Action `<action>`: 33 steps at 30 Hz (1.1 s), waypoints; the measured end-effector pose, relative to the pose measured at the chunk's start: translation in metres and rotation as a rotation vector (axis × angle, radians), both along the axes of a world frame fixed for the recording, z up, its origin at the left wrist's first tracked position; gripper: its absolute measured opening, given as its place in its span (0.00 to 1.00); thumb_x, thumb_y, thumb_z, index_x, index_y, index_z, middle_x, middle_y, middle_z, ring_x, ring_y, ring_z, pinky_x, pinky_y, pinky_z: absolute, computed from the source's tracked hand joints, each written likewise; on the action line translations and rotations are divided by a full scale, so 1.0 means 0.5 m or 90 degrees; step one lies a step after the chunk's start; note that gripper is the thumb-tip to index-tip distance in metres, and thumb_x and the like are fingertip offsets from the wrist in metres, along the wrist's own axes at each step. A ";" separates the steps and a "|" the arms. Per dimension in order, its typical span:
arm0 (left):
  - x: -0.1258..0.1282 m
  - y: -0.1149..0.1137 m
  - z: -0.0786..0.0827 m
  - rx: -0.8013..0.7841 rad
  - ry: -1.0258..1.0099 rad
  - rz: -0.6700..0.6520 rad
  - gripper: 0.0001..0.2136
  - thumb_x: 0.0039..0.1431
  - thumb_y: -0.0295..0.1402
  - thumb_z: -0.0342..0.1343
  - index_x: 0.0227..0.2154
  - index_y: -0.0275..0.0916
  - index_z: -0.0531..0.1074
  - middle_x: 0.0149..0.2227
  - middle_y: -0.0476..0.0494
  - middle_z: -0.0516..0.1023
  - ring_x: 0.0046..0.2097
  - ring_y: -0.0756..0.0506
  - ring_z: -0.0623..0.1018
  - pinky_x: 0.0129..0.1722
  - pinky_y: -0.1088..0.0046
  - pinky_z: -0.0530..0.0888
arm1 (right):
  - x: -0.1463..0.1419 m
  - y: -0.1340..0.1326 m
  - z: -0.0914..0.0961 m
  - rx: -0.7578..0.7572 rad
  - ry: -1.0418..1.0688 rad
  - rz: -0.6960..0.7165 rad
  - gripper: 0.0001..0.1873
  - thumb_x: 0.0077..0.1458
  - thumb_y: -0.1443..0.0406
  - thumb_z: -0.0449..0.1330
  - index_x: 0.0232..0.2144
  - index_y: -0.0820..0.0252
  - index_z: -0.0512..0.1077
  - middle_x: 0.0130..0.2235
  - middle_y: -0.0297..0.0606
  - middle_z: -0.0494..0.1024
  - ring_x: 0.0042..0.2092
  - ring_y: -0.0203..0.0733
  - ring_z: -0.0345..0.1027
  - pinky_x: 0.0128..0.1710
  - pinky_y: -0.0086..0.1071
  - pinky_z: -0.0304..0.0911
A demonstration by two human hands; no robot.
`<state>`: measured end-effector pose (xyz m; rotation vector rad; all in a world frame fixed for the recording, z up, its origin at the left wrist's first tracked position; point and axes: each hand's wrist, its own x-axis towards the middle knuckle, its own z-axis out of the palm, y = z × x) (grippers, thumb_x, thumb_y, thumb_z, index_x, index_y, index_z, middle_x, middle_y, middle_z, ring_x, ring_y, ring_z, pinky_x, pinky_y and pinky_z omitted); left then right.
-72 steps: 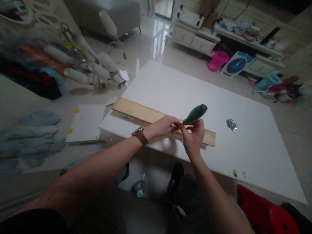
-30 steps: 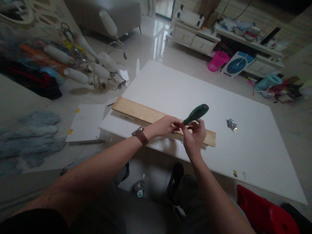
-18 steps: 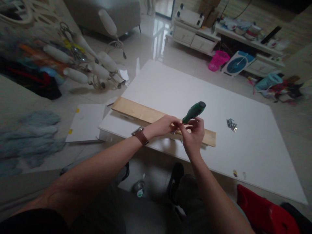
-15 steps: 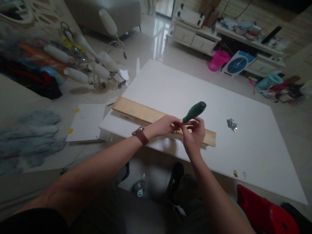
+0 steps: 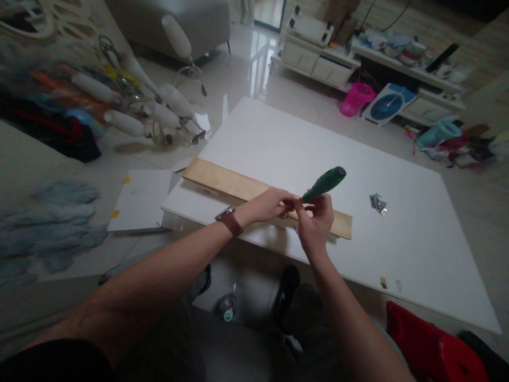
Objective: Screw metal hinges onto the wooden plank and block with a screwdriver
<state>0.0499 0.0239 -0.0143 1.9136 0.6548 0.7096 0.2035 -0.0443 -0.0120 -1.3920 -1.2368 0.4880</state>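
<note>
A long pale wooden board (image 5: 230,180) lies along the near edge of a white panel (image 5: 397,254). Over the board's right half, my right hand (image 5: 317,223) grips a green-handled screwdriver (image 5: 324,184) near the base of its handle, which leans up and to the right. Its tip is hidden by my fingers. My left hand (image 5: 270,204), with a brown-strapped watch at the wrist, meets the right thumb there, fingers closed in a pinch; whatever they hold is too small to make out. A small pile of metal hardware (image 5: 378,204) lies right of the hands.
A smaller white panel (image 5: 137,199) lies to the left, near a grey fluffy rug (image 5: 59,223). A red stool-like object (image 5: 433,342) stands at lower right, and a clear bottle (image 5: 228,306) is on the floor by my feet. A chandelier (image 5: 159,111) rests at upper left.
The screwdriver's handle has tilted further to the right and slightly lower, with the right fingers shifting a little. The left hand and the board stay where they were.
</note>
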 end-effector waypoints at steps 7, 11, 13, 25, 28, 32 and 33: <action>0.000 -0.004 0.017 -0.017 -0.008 -0.035 0.11 0.62 0.21 0.56 0.38 0.36 0.83 0.36 0.44 0.85 0.36 0.48 0.79 0.40 0.73 0.74 | -0.001 -0.006 0.007 0.020 0.001 -0.029 0.13 0.55 0.61 0.70 0.41 0.54 0.73 0.34 0.30 0.80 0.35 0.40 0.75 0.37 0.36 0.68; 0.000 0.000 0.006 -0.016 0.012 -0.010 0.09 0.63 0.22 0.57 0.37 0.34 0.82 0.35 0.43 0.85 0.37 0.47 0.80 0.40 0.73 0.74 | -0.004 -0.006 0.009 0.020 0.009 -0.006 0.15 0.55 0.61 0.70 0.44 0.53 0.72 0.36 0.32 0.82 0.38 0.42 0.77 0.38 0.37 0.68; 0.001 0.002 -0.001 -0.026 0.012 0.001 0.09 0.62 0.21 0.57 0.37 0.34 0.82 0.35 0.43 0.85 0.36 0.48 0.81 0.39 0.74 0.74 | -0.005 -0.005 0.009 0.011 0.011 0.009 0.17 0.55 0.61 0.70 0.45 0.53 0.72 0.38 0.33 0.83 0.39 0.43 0.78 0.38 0.37 0.69; -0.003 -0.001 0.007 -0.053 0.008 -0.011 0.07 0.62 0.20 0.58 0.36 0.33 0.81 0.35 0.44 0.85 0.37 0.48 0.81 0.40 0.74 0.75 | -0.003 -0.005 -0.001 0.017 0.014 0.000 0.17 0.57 0.62 0.69 0.48 0.53 0.71 0.38 0.33 0.84 0.39 0.43 0.80 0.39 0.38 0.70; -0.006 0.001 0.004 -0.052 0.021 0.003 0.06 0.63 0.21 0.58 0.33 0.33 0.80 0.33 0.44 0.84 0.37 0.48 0.81 0.41 0.72 0.75 | -0.002 -0.003 -0.003 0.022 0.006 0.020 0.17 0.58 0.62 0.68 0.49 0.52 0.70 0.41 0.36 0.84 0.42 0.44 0.81 0.40 0.38 0.70; -0.004 0.002 0.001 -0.068 0.004 0.011 0.07 0.62 0.21 0.59 0.34 0.34 0.81 0.33 0.44 0.84 0.37 0.48 0.81 0.43 0.72 0.75 | -0.003 -0.001 0.003 0.016 -0.013 0.002 0.20 0.55 0.62 0.70 0.48 0.53 0.70 0.38 0.32 0.81 0.39 0.41 0.78 0.37 0.36 0.70; -0.004 0.002 0.001 -0.072 -0.001 0.011 0.07 0.62 0.21 0.59 0.35 0.34 0.81 0.34 0.44 0.84 0.37 0.48 0.81 0.43 0.72 0.75 | -0.003 -0.001 0.005 0.014 -0.014 -0.006 0.21 0.54 0.62 0.71 0.48 0.53 0.70 0.36 0.30 0.80 0.37 0.41 0.77 0.37 0.36 0.69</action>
